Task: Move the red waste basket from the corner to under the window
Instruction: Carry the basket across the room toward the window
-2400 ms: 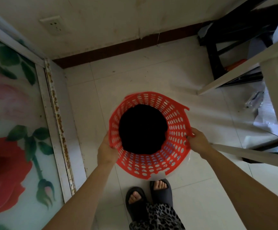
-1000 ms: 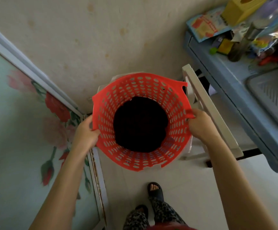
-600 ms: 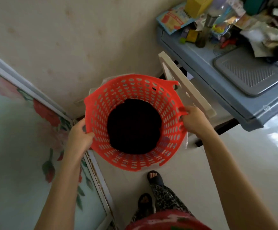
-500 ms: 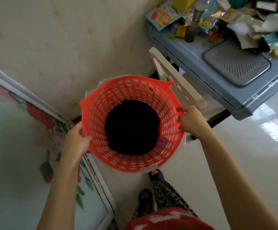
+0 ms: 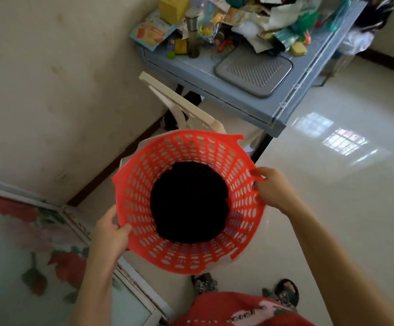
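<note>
Glossy tile floor (image 5: pixel 332 208); red basket (image 5: pixel 189 257) held up, L hand (image 5: pixel 109 234) + R hand (image 5: pixel 273 189) clamped on rim.

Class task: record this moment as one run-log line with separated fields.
phase: carrying | red waste basket: lifted off floor | left hand: gripping rim | right hand: gripping rim | nearby: blue table

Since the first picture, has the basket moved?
Yes. The basket has been lifted from the floor by the wall socket and carried right, toward the blue table.
</note>
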Demonstrator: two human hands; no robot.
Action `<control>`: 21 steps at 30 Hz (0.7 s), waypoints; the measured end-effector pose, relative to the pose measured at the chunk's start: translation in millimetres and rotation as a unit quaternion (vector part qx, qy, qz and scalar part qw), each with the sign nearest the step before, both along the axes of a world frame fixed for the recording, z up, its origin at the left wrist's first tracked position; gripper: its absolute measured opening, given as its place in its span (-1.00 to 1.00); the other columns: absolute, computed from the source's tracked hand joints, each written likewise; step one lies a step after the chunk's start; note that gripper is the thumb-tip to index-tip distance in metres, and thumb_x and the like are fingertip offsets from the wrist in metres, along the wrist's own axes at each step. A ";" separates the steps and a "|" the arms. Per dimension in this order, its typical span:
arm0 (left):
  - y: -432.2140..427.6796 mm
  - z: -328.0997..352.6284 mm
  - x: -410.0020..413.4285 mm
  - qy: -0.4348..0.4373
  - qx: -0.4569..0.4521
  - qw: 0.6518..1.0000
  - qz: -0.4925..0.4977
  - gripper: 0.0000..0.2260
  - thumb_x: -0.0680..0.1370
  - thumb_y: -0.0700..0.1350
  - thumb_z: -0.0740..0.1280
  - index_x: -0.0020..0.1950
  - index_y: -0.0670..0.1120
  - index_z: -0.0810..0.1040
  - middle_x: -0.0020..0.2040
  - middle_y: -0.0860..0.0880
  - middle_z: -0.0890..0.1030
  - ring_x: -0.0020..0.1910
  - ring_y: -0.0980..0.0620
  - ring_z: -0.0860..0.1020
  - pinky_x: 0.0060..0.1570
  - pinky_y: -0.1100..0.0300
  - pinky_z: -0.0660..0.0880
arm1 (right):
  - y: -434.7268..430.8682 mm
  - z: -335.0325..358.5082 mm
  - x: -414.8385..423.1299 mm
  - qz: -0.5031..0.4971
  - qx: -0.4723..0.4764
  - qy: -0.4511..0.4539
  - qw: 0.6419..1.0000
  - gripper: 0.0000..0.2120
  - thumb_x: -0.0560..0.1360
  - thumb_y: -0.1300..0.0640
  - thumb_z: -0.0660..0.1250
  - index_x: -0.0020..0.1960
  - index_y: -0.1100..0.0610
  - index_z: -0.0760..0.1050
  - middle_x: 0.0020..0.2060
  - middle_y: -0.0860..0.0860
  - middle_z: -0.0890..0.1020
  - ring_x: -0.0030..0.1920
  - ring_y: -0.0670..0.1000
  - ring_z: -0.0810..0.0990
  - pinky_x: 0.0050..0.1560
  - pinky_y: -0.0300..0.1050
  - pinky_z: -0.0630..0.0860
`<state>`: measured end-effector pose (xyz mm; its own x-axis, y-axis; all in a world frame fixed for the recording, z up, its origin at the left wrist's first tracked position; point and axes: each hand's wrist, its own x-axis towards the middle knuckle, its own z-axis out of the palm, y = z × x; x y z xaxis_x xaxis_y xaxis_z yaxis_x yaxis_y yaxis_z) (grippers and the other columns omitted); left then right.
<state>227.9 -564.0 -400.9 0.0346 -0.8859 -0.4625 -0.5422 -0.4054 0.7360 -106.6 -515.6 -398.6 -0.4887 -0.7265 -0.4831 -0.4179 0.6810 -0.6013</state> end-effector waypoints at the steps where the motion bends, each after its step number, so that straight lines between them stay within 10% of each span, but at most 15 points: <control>1: 5.3 0.6 -8.4 0.002 -0.001 1.000 -0.006 -0.63 0.49 -0.37 0.30 0.17 0.03 0.57 -0.41 0.26 0.68 -0.51 0.12 0.66 -0.59 0.33 0.50 | 9.4 -0.5 -7.0 -0.012 -0.001 -0.004 1.000 -0.64 0.48 0.19 0.20 0.24 0.08 0.54 0.03 0.11 0.69 0.01 0.18 0.67 0.08 0.20 0.60; 14: 99.8 29.3 -149.5 0.006 -0.023 0.998 -0.060 -0.53 0.43 -0.38 0.31 -0.10 0.27 0.55 -0.45 0.03 0.70 -0.52 -0.04 0.67 -0.52 0.11 0.58 | 141.5 4.8 -138.8 -0.102 -0.030 -0.067 0.992 -0.76 0.50 0.25 0.19 0.07 -0.02 0.46 -0.30 -0.09 0.60 -0.21 0.10 0.68 -0.04 0.15 0.64; 21: 165.3 37.0 -274.6 0.036 -0.023 0.994 -0.103 -0.56 0.43 -0.45 0.24 -0.09 0.13 0.56 -0.52 0.02 0.67 -0.60 0.04 0.63 -0.65 0.20 0.52 | 241.3 14.2 -248.2 -0.140 -0.020 -0.020 0.990 -0.54 0.40 0.17 0.21 0.29 0.03 0.50 0.11 0.14 0.67 0.06 0.21 0.66 0.10 0.20 0.58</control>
<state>-46.7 -398.7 -363.8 -0.1806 -0.8911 -0.4163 -0.5552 -0.2570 0.7910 -354.7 -274.3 -384.4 -0.6556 -0.5840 -0.4787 -0.1915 0.7418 -0.6427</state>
